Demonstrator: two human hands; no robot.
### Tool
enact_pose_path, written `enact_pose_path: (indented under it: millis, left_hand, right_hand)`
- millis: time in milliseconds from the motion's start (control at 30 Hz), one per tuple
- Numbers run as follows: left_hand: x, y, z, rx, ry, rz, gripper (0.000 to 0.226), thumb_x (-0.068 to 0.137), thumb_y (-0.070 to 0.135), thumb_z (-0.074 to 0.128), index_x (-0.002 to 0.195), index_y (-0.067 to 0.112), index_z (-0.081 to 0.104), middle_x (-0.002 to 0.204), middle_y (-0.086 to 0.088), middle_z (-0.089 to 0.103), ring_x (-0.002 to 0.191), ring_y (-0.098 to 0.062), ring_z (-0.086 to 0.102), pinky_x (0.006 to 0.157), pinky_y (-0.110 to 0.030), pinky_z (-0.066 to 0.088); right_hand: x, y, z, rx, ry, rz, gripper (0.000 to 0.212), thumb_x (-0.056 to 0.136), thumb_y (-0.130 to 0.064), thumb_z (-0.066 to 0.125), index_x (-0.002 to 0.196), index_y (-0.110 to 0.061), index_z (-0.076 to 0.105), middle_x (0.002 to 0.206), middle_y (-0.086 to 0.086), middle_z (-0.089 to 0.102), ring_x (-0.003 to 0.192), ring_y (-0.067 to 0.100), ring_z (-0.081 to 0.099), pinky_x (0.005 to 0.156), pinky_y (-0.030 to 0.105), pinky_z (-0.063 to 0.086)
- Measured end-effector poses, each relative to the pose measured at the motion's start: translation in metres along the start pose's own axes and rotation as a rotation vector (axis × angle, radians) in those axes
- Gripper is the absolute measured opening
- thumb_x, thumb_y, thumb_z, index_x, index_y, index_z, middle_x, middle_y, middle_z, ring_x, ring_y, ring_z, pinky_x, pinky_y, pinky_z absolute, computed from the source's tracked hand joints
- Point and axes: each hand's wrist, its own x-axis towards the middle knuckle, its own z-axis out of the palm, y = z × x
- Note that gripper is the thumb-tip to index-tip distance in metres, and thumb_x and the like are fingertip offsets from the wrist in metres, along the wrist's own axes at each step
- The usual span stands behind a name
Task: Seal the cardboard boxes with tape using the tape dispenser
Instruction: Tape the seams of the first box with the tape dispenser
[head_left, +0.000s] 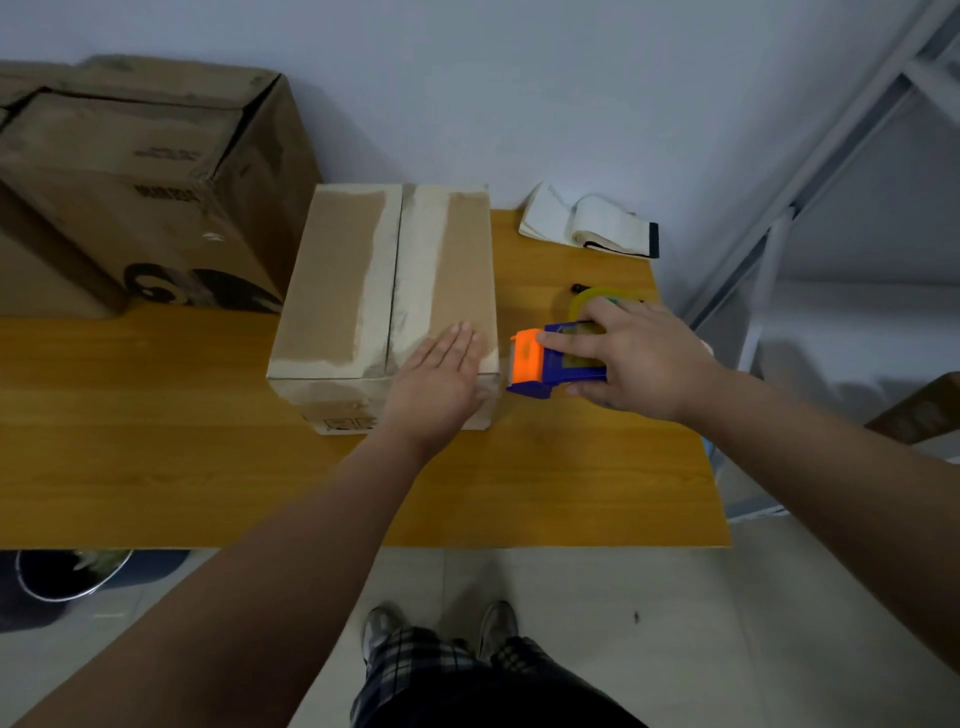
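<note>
Orange-brown wood of the desk (156, 457) runs under everything, against a pale wall. My right hand (628, 358) has its fingers (566, 340) wrapped over the tape dispenser (540, 364), which has a blue body and an orange front and sits just beside the right side of the small cardboard box (363, 291), near its front corner. My left hand (441, 374) lies flat on that box's lid, fingers straight, pressing down. The dispenser looks like light, rigid plastic, best held round its body with skin clear of the cutter end. The box seems light and apt to slide, so pinning it from above makes sense. Pale strips flank its centre seam; whether tape covers it I cannot tell. Farther off stand a bigger cardboard box (130, 182) at the left and an open notebook (592, 223) at the back.
</note>
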Motion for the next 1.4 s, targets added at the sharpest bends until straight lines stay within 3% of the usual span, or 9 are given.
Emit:
enact_pose_path:
  millis: [233, 500, 567, 700, 867, 967, 1100, 1267, 1400]
  left_hand:
    - [0.008, 0.017, 0.001, -0.011, -0.009, -0.085, 0.074, 0.098, 0.053, 0.023, 0.148, 0.005, 0.000, 0.157, -0.014, 0.003, 0.145, -0.022, 0.000, 0.111, -0.032, -0.010]
    - [0.006, -0.008, 0.008, 0.055, 0.042, -0.011, 0.058, 0.102, 0.036, 0.020, 0.149, 0.010, -0.001, 0.158, -0.008, 0.004, 0.145, -0.019, 0.002, 0.110, -0.031, -0.012]
    - [0.002, -0.016, 0.005, 0.038, 0.035, -0.032, 0.057, 0.102, 0.034, 0.025, 0.149, 0.010, 0.005, 0.157, -0.008, 0.009, 0.145, -0.019, 0.006, 0.113, -0.032, -0.006]
    - [-0.012, -0.010, 0.002, -0.071, 0.124, -0.102, 0.050, 0.099, 0.025, 0.046, 0.141, 0.000, 0.035, 0.146, -0.018, 0.036, 0.138, -0.029, 0.030, 0.113, -0.040, 0.018]
    - [-0.002, 0.008, 0.005, -0.096, 0.038, -0.231, 0.079, 0.092, 0.058, 0.031, 0.149, 0.006, 0.013, 0.155, -0.016, 0.014, 0.144, -0.026, 0.013, 0.115, -0.037, 0.009]
    - [0.006, 0.011, 0.004, -0.074, 0.048, -0.275, 0.069, 0.097, 0.047, 0.036, 0.149, 0.009, 0.013, 0.156, -0.015, 0.015, 0.144, -0.026, 0.013, 0.113, -0.038, 0.013]
    - [0.006, 0.010, 0.008, -0.043, 0.073, -0.239, 0.057, 0.102, 0.026, 0.032, 0.149, 0.007, 0.007, 0.157, -0.014, 0.011, 0.144, -0.024, 0.009, 0.115, -0.035, 0.003]
    - [0.007, 0.007, 0.008, -0.081, 0.075, -0.235, 0.054, 0.103, 0.032, 0.024, 0.149, 0.009, 0.010, 0.156, -0.013, 0.012, 0.145, -0.022, 0.008, 0.113, -0.033, -0.003]
    - [0.007, 0.007, 0.011, -0.068, 0.066, -0.237, 0.055, 0.102, 0.036, 0.018, 0.149, 0.010, 0.007, 0.157, -0.012, 0.009, 0.145, -0.021, 0.004, 0.113, -0.032, -0.007]
  right_hand:
    - [0.004, 0.001, 0.001, 0.017, 0.008, 0.010, 0.067, 0.086, -0.059, 0.049, 0.145, -0.045, 0.023, 0.135, 0.002, 0.041, 0.122, 0.027, 0.042, 0.098, 0.040, 0.033]
    - [0.008, -0.002, 0.004, 0.087, 0.032, 0.032, 0.066, 0.086, -0.060, 0.050, 0.145, -0.046, 0.024, 0.134, 0.003, 0.041, 0.119, 0.028, 0.043, 0.095, 0.040, 0.034]
    - [0.013, -0.010, 0.002, 0.102, 0.052, 0.021, 0.066, 0.086, -0.059, 0.050, 0.145, -0.046, 0.023, 0.133, 0.003, 0.042, 0.116, 0.027, 0.044, 0.096, 0.042, 0.038]
    - [0.021, -0.018, 0.003, 0.060, 0.075, -0.014, 0.065, 0.088, -0.057, 0.050, 0.146, -0.045, 0.021, 0.132, 0.003, 0.042, 0.114, 0.026, 0.044, 0.096, 0.041, 0.037]
    - [0.023, -0.015, 0.006, 0.052, 0.060, -0.015, 0.065, 0.088, -0.057, 0.050, 0.145, -0.045, 0.022, 0.132, 0.003, 0.042, 0.113, 0.026, 0.045, 0.095, 0.040, 0.036]
    - [0.027, -0.012, 0.005, 0.014, 0.065, -0.026, 0.065, 0.088, -0.057, 0.050, 0.145, -0.045, 0.022, 0.135, 0.003, 0.042, 0.115, 0.027, 0.044, 0.098, 0.041, 0.034]
    - [0.027, -0.009, 0.003, 0.041, 0.040, -0.024, 0.065, 0.088, -0.058, 0.049, 0.145, -0.046, 0.021, 0.136, 0.003, 0.040, 0.117, 0.026, 0.043, 0.098, 0.041, 0.036]
    - [0.006, 0.015, -0.004, 0.026, 0.025, -0.061, 0.067, 0.086, -0.058, 0.048, 0.146, -0.043, 0.023, 0.135, 0.007, 0.042, 0.114, 0.027, 0.046, 0.090, 0.039, 0.040]
    - [-0.017, 0.036, 0.004, 0.029, 0.046, -0.043, 0.066, 0.085, -0.051, 0.059, 0.144, -0.038, 0.033, 0.131, 0.011, 0.047, 0.111, 0.030, 0.050, 0.084, 0.036, 0.039]
